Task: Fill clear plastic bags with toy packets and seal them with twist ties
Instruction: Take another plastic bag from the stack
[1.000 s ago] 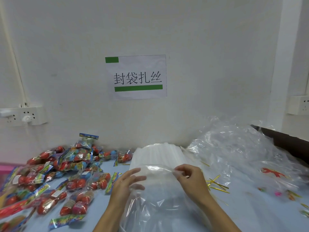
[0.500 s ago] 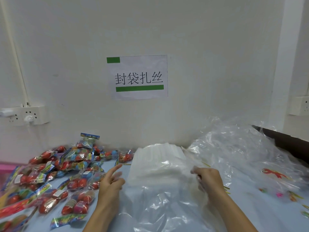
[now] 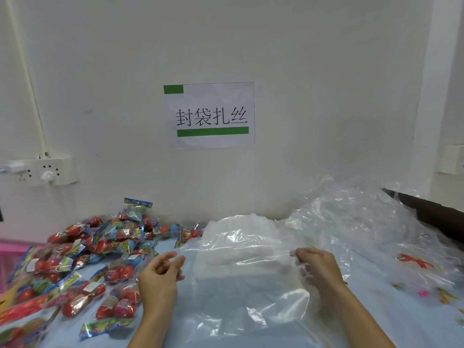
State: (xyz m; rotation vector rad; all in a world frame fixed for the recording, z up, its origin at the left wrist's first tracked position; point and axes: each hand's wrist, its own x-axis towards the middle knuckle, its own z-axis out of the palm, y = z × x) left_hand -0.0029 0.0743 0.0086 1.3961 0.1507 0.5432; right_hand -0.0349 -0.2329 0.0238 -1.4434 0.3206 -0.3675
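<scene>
A clear plastic bag [image 3: 241, 280] hangs spread wide between my two hands above the table. My left hand [image 3: 160, 275] pinches its left edge between thumb and fingers. My right hand [image 3: 319, 270] grips the right edge, partly seen through the film. Behind the bag lies a flat stack of unused clear bags [image 3: 241, 227]. A heap of toy packets [image 3: 95, 257] with red and blue eggs in colourful wrappers covers the table's left side. No twist ties show; the held bag covers the spot where gold ties lay.
A large crumpled clear plastic sheet [image 3: 364, 222] piles up at the right on the light blue patterned tablecloth [image 3: 401, 310]. The white wall carries a paper sign [image 3: 209, 115] and a power strip [image 3: 42, 172]. A dark ledge [image 3: 431, 209] runs at the far right.
My hands have moved apart, pulling the bag's top edge wide. The bag has risen and now hides the gold twist ties that lay by my right hand.
</scene>
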